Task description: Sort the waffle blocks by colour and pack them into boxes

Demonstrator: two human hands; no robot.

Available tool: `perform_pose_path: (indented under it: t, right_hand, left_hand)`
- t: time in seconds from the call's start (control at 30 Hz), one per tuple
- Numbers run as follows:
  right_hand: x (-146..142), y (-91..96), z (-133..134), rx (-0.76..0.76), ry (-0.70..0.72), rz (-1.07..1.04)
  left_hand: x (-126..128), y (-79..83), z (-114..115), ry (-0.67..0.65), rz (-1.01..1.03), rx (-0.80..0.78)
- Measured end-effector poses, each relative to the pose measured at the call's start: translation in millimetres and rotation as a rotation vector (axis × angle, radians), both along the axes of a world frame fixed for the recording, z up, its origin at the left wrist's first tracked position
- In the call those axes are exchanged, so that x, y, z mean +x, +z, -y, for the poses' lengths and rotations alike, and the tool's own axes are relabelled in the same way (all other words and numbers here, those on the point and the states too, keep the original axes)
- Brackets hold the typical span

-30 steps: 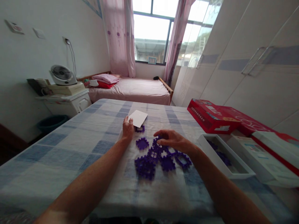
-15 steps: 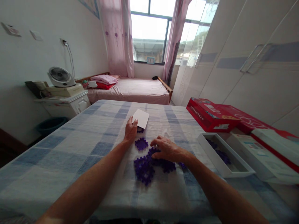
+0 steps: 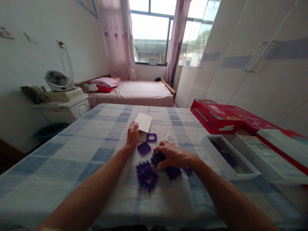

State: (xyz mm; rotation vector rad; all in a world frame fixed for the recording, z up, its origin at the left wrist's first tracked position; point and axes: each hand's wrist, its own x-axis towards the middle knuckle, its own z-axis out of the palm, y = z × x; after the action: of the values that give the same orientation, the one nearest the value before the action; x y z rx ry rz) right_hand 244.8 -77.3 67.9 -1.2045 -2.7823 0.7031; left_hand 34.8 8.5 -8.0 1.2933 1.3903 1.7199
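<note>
My left hand [image 3: 133, 133] grips a blank white card [image 3: 144, 122] by its left edge. The card is tilted over the checked cloth near the middle of the table. Just below it lie a purple square frame piece [image 3: 151, 137] and a solid purple notched tile [image 3: 144, 149]. Over a group of similar tiles, my right hand [image 3: 172, 153] is spread, thumb and fingers apart around a purple notched tile [image 3: 157, 158] that it partly hides. Closer to me are overlapping purple notched pieces [image 3: 147, 176], and another tile [image 3: 174, 173] sits beneath my right palm.
At the right stands an open white box [image 3: 240, 175] with purple pieces inside. Behind it are a red box [image 3: 216, 118] and a pale box [image 3: 262, 157]. A bed [image 3: 144, 93] lies beyond the table [image 3: 72, 166].
The purple frame piece, earlier partly covered by the card, now shows to the right and below it. My right thumb has spread farther from the fingers. The view has shifted slightly.
</note>
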Motion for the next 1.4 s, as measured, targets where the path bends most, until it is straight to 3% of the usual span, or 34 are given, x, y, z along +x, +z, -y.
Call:
perform_pose_path:
  t: [0.17,0.33,0.47,0.7,1.03,1.13,1.3,1.4]
  right_hand:
    - [3,-3.0,-1,0.003,-0.015,-0.069]
    - [-2,6.0,-1,-0.110,-0.088,-0.183]
    - [-19,6.6,-26,-0.003,-0.234,-0.295]
    - [-46,-3.9,-69,0.121,-0.301,-0.139]
    - [-57,-6.8,-50,0.224,-0.327,-0.245]
    - [-22,12.5,-34,0.291,-0.456,-0.412]
    - [100,51.4,4,0.376,-0.807,-0.517]
    - [162,52.6,18,0.390,-1.022,-0.475]
  left_hand:
    - [1,1.1,0,0.014,0.024,-0.028]
    - [2,3.8,1,0.057,0.023,-0.030]
    - [3,5.4,1,0.067,0.033,-0.029]
    - [2,4.2,-1,0.086,0.027,-0.060]
    - [-2,5.3,1,0.024,0.013,-0.027]
    - [-5,0.8,-3,0.032,0.023,-0.005]
    - [-6,-0.2,-3,0.044,0.022,0.007]
    - [-4,2.7,-1,0.046,0.029,0.005]
